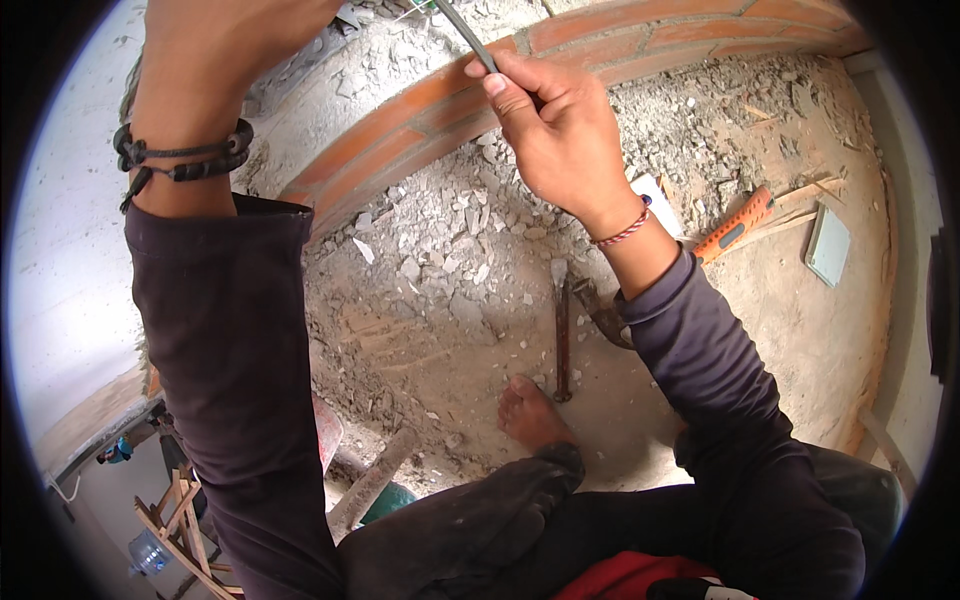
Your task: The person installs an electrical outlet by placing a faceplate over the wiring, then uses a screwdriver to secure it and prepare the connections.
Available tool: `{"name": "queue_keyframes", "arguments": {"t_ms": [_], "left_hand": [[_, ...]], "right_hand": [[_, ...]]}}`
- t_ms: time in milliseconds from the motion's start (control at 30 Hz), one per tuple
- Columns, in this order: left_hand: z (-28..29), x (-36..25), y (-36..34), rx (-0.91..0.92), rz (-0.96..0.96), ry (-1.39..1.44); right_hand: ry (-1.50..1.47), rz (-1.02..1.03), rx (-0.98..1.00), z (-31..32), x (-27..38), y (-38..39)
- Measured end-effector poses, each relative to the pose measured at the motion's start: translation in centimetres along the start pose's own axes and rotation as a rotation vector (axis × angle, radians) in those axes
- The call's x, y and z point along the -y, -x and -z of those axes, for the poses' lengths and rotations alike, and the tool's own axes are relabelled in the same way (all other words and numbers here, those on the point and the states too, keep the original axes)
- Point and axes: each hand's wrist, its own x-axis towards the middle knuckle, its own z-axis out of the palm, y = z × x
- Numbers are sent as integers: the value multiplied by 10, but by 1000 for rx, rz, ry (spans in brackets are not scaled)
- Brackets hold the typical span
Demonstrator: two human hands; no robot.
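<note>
My right hand [567,140] is closed, its thumb and fingers pinching the end of a dark grey, cable-like strip [466,34]. From there the strip runs up and left past the top edge, beside a thin green and white piece. My left hand [240,35] reaches up at the top left; its fingers are out of the picture. Below my right forearm a rusty chisel [563,345] lies on the floor. Beside it is a dark metal hammer head [600,310], and an orange handle [735,225] shows on the arm's other side; my arm hides whether they join.
A low brick course [400,130] curves across the top. Rubble [430,235] covers the floor before it. A pale tile piece [828,246] lies at the right. My bare foot [537,412] is near the chisel. Wooden pieces [180,520] and a water bottle [148,552] stand lower left.
</note>
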Motion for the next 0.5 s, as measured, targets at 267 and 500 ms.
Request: {"name": "queue_keyframes", "arguments": {"t_ms": [267, 500], "left_hand": [[-11, 12, 7, -89, -99, 33], [2, 3, 0, 39, -34, 0]], "right_hand": [[15, 3, 64, 2, -3, 0], [-68, -91, 146, 14, 16, -1]]}}
